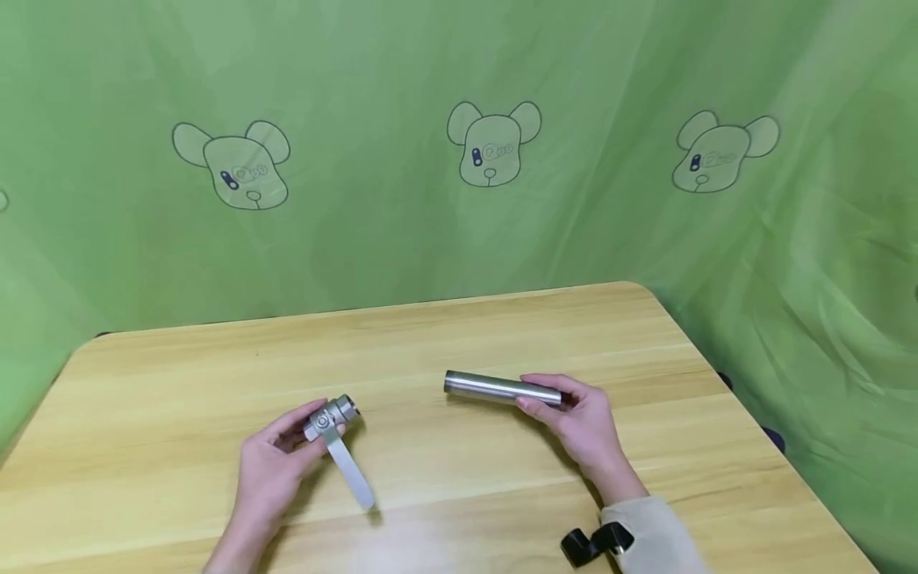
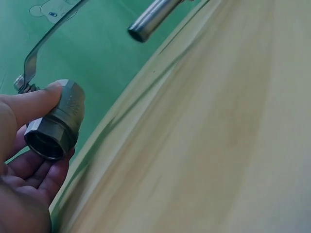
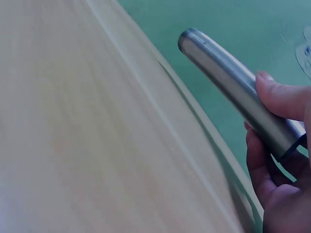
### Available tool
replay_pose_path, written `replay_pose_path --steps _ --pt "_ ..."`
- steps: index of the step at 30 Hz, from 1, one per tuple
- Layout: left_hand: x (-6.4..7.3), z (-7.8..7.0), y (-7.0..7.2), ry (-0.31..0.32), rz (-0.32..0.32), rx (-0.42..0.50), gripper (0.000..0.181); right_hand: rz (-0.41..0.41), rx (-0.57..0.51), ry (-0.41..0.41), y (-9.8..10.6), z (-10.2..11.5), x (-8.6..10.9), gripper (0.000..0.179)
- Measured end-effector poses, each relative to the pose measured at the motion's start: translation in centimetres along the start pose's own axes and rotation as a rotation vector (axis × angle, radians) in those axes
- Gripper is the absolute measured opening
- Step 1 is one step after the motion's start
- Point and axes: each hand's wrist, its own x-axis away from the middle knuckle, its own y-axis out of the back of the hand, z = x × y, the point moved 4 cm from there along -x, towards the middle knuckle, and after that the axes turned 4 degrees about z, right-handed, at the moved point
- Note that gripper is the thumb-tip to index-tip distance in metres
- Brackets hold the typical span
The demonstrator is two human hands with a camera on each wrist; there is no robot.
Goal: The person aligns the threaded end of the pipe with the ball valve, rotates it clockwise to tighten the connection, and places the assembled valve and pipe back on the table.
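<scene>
A metal ball valve with a long flat lever handle is gripped between the thumb and fingers of my left hand. In the left wrist view, one open end of the valve faces the camera and the thumb presses on its body. My right hand pinches a straight steel pipe near its right end. The pipe's other end points left, toward the valve, with a wide gap between the two. In the right wrist view, the thumb lies along the upper side of the pipe.
Both parts are held over a light wooden table with rounded corners. A green curtain with printed bear heads hangs behind it and along the right. A black strap device sits on the right sleeve's cuff.
</scene>
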Motion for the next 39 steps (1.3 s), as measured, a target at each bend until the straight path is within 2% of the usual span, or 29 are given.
replay_pose_path --steps 4,8,14,18,27,34,39 --pt "0.3 0.2 -0.8 0.01 0.054 0.017 0.054 0.045 -0.106 -0.001 -1.5 0.4 0.1 0.04" --pt "0.4 0.0 -1.3 0.018 0.095 0.024 0.054 0.088 -0.138 -0.008 -2.4 0.7 0.1 0.04" --pt "0.5 -0.3 -1.8 0.003 0.13 0.078 0.053 0.103 -0.173 -0.026 -2.8 0.8 -0.2 0.04" --pt "0.4 -0.5 -2.4 -0.016 0.158 0.121 0.052 0.112 -0.241 -0.027 -2.9 0.8 -0.3 0.041" --pt "0.4 -0.7 -3.6 -0.05 0.243 0.098 0.048 0.184 -0.389 0.014 -3.9 1.1 -0.2 0.036" --pt "0.5 -0.6 -3.9 -0.069 0.28 0.078 0.046 0.261 -0.395 0.031 -4.8 1.2 0.0 0.035" --pt "0.6 -0.5 -4.0 -0.06 0.294 0.071 0.046 0.265 -0.41 0.025 -4.9 1.3 0.0 0.033"
